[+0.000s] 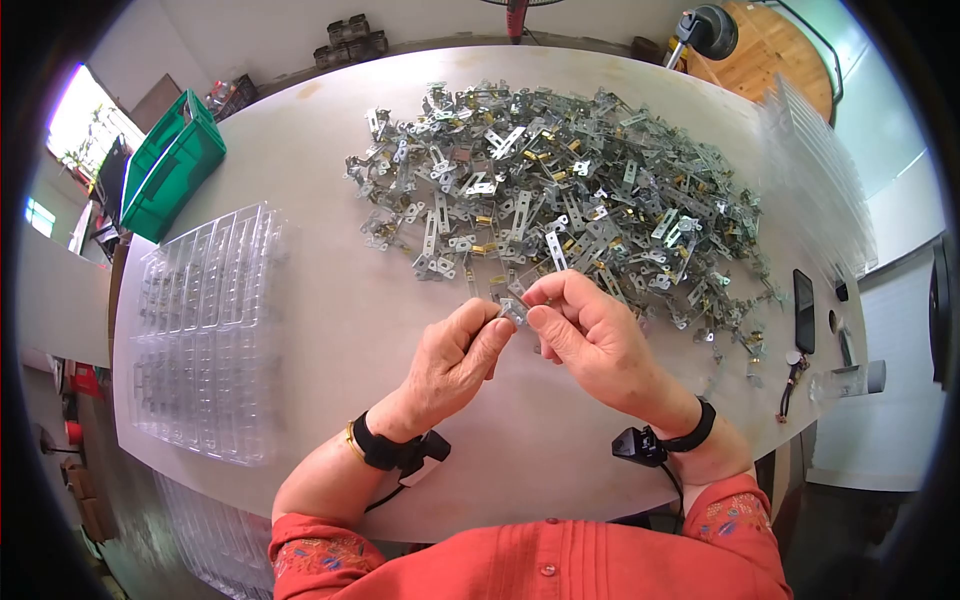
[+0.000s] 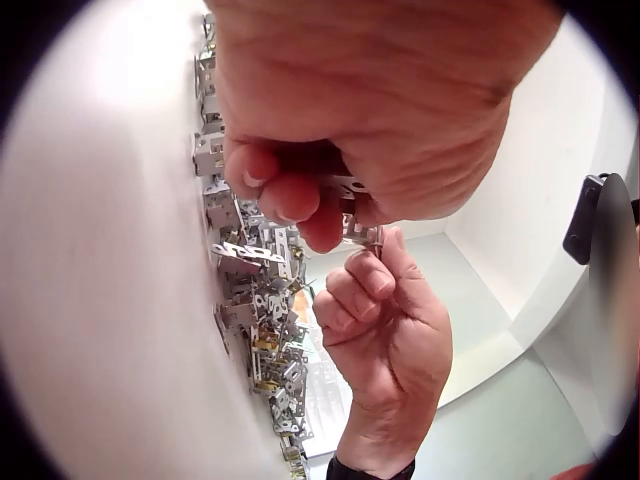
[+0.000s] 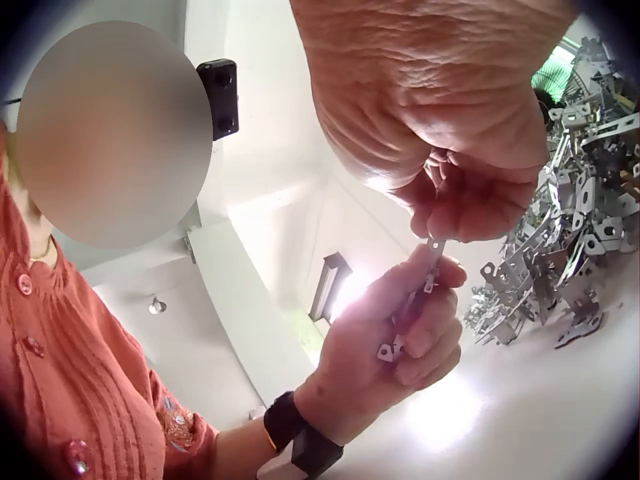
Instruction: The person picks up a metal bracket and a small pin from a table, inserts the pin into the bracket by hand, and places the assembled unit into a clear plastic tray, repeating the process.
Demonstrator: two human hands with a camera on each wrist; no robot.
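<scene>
Both hands meet above the table, in front of a big heap of small metal brackets [image 1: 540, 180]. My left hand [image 1: 452, 352] grips a small silvery metal bracket [image 1: 514, 308] between thumb and curled fingers. Seen in the right wrist view, a holed tab of the bracket [image 3: 386, 352] sticks out from the left palm. The thumb and fingers of my right hand [image 1: 605, 345] pinch at the bracket's other end, right by the left fingertips. Most of the bracket lies hidden behind fingers. Some heap pieces carry brass-coloured parts.
Stacked clear plastic trays [image 1: 210, 340] stand at the left, with a green crate [image 1: 175, 165] behind them. More clear trays [image 1: 820, 180] lean at the far right. A phone [image 1: 804, 312], a watch [image 1: 793, 375] and a clear bottle [image 1: 850, 381] lie near the right edge.
</scene>
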